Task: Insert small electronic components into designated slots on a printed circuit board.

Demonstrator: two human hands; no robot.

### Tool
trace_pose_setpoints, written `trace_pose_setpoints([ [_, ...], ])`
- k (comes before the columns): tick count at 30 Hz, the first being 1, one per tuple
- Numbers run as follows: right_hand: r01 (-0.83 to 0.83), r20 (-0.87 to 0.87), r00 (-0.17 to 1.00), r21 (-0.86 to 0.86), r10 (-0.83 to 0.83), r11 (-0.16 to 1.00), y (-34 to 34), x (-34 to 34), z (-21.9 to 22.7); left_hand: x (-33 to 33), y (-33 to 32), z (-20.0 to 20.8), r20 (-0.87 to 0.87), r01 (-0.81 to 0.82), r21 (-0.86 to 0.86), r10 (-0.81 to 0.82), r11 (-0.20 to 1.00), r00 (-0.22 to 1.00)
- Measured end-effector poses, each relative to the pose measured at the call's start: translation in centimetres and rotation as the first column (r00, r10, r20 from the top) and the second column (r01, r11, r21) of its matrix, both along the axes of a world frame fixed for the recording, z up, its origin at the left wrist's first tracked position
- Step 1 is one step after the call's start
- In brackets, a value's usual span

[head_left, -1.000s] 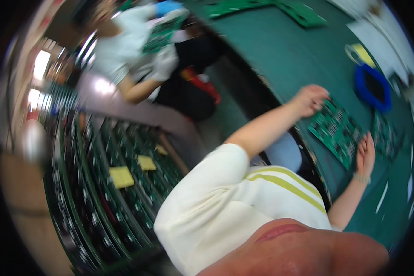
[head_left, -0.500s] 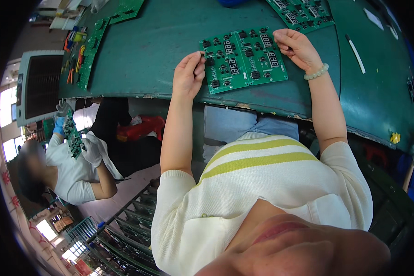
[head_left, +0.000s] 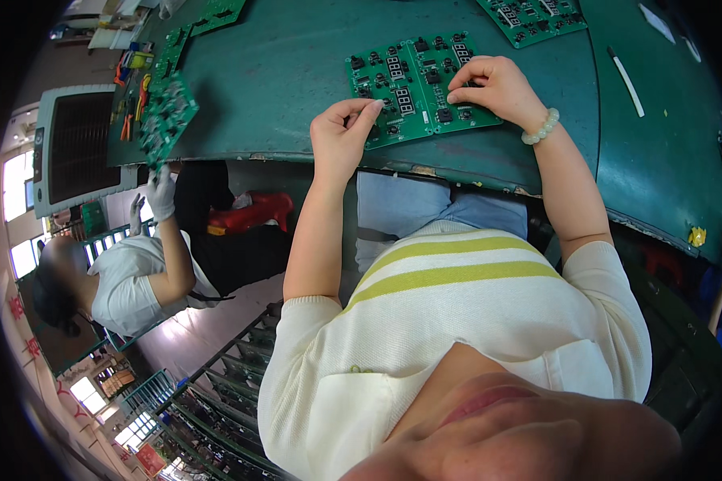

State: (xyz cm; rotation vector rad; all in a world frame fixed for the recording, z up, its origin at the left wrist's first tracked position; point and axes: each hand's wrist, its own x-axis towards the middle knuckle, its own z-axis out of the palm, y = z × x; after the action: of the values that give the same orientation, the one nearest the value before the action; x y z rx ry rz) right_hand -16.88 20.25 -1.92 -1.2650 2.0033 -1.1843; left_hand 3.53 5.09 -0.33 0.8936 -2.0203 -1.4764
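Observation:
A green circuit board [head_left: 415, 116] lies on the green tabletop in front of me, made of two joined halves with black components and white digit displays. My left hand [head_left: 343, 135] is over its left edge, thumb and forefinger pinched at the components; what lies between the tips is too small to make out. Over the right half reaches my right hand [head_left: 496, 90], a pale green bead bracelet [head_left: 544, 128] on its wrist. Its thumb and forefinger are curled close together among the components, and their tips hide whatever they hold.
More circuit boards [head_left: 535, 22] lie at the far right and far left. A white pen-like stick [head_left: 627, 84] rests on the right. Pliers [head_left: 127, 120] lie at the left. A gloved co-worker [head_left: 140, 280] reaches toward a tilted board [head_left: 168, 116] there. The table's front edge [head_left: 425, 171] runs before me.
My hands have gone from the board's outer edges inward over its components. The board has shifted slightly away. At the left, the co-worker's board has moved up onto the table's edge.

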Motion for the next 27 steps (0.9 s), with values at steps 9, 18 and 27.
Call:
trace_pose_setpoints([
  [9, -0.022, -0.318, 0.947, 0.036, 0.033, 0.999, 0.8, 0.8, 1.3, 1.0, 1.7, 0.0, 0.148, 0.226, -0.362, -0.183, 0.905, 0.972],
  [18, -0.091, -0.492, 0.866, 0.026, 0.092, 0.996, 1.0, 0.8, 1.4, 1.4, 2.4, 0.2, 0.234, 0.346, -0.562, -0.256, 0.751, 0.938],
  [27, -0.042, -0.582, 0.811, 0.055, 0.066, 0.998, 1.3, 1.6, 1.1, 1.8, 2.2, 0.3, 0.327, 0.419, -0.831, -0.289, 0.365, 0.900],
])
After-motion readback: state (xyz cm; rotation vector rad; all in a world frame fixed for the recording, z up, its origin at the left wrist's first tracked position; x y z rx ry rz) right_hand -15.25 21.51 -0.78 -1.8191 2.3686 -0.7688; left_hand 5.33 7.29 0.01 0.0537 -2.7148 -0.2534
